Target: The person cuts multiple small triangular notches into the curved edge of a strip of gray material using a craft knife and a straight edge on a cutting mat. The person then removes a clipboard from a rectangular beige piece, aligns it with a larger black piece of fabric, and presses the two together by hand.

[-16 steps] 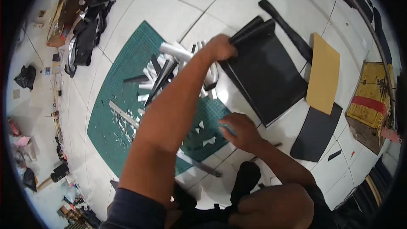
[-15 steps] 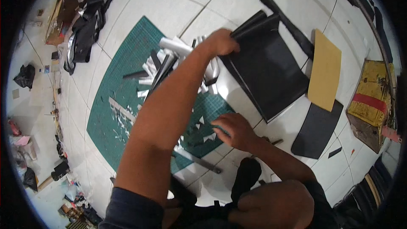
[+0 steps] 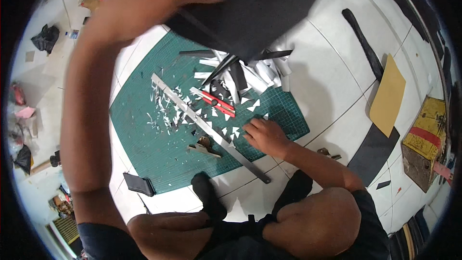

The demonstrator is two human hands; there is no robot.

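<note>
My left hand (image 3: 154,2) is raised high at the upper left, closed on the edge of a large black sheet (image 3: 269,7). The sheet hangs over the far side of the green cutting mat (image 3: 144,149), and the top of the picture cuts it off. My right hand (image 3: 267,137) rests low on the mat's right part among small white scraps (image 3: 235,132), fingers loosely bent and slightly apart, holding nothing visible. A steel ruler (image 3: 211,130) lies slantwise across the mat. Beside it are a red utility knife (image 3: 216,102) and a metal clip (image 3: 204,147).
Black and white offcut strips (image 3: 255,77) are heaped at the mat's far edge. To the right lie a tan board (image 3: 388,96), a dark panel (image 3: 370,156) and a long black strip (image 3: 363,43). A worn yellow box (image 3: 423,137) stands farther right. A black wallet-like item (image 3: 138,184) lies near left.
My left hand has lifted the black sheet off the floor at the right and swung it up and left over the offcuts. My right hand has shifted slightly and lowered onto the mat.
</note>
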